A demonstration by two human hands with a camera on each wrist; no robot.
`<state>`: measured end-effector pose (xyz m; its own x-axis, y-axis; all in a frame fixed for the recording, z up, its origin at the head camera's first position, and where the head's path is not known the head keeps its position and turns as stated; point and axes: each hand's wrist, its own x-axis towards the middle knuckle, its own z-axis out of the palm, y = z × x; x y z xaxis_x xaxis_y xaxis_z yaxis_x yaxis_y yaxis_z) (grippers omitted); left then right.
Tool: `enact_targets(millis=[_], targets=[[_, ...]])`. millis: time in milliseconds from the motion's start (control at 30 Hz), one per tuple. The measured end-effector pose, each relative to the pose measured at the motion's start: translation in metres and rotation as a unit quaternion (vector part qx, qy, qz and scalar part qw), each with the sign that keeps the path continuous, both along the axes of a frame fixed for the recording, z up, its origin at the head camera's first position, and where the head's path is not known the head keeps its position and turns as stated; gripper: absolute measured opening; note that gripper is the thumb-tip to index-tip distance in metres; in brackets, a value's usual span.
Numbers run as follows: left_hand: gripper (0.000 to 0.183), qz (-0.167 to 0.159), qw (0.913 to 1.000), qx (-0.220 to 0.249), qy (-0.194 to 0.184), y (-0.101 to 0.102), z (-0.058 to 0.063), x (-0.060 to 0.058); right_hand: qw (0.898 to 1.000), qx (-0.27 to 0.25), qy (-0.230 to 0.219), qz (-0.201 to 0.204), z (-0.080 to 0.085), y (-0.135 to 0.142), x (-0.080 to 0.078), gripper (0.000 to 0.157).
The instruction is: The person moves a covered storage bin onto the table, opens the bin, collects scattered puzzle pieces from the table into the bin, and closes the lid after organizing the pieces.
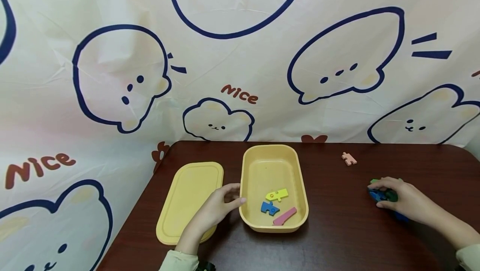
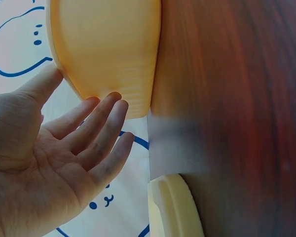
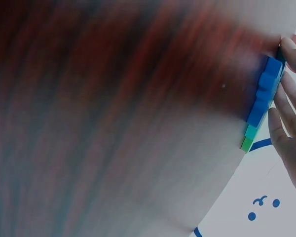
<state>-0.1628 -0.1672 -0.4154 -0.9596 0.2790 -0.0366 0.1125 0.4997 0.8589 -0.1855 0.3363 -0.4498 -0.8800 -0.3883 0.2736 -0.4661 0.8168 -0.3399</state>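
Note:
In the head view, my left hand (image 1: 215,206) holds the left side of a yellow box (image 1: 303,204). Its thumb is over the rim and its fingertips are by the outer wall, as the left wrist view also shows. Inside lie a yellow puzzle piece (image 1: 276,195), a blue puzzle piece (image 1: 269,208) and a pink puzzle piece (image 1: 285,216). At the right, my right hand (image 1: 408,198) bends over blue and green puzzle pieces. Between its thumb and fingers is a blue puzzle piece (image 1: 376,195), partly hidden; another blue piece (image 3: 264,94) lies below the fingers.
A yellow lid (image 1: 191,196) lies flat left of the box, partly behind the left forearm. One light pink puzzle piece (image 1: 349,159) is near the back of the dark wooden table (image 1: 337,229). A printed cloth (image 1: 270,63) hangs behind the table.

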Motion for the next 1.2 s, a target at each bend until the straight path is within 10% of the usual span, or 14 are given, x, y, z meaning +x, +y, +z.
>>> enact_targets(millis=[1200], targets=[[0.045, -0.003, 1.0000, -0.006, 0.004, 0.000, 0.000, 0.000, 0.997, -0.068, 0.025, 0.036, 0.013, -0.017, 0.011, 0.048]])
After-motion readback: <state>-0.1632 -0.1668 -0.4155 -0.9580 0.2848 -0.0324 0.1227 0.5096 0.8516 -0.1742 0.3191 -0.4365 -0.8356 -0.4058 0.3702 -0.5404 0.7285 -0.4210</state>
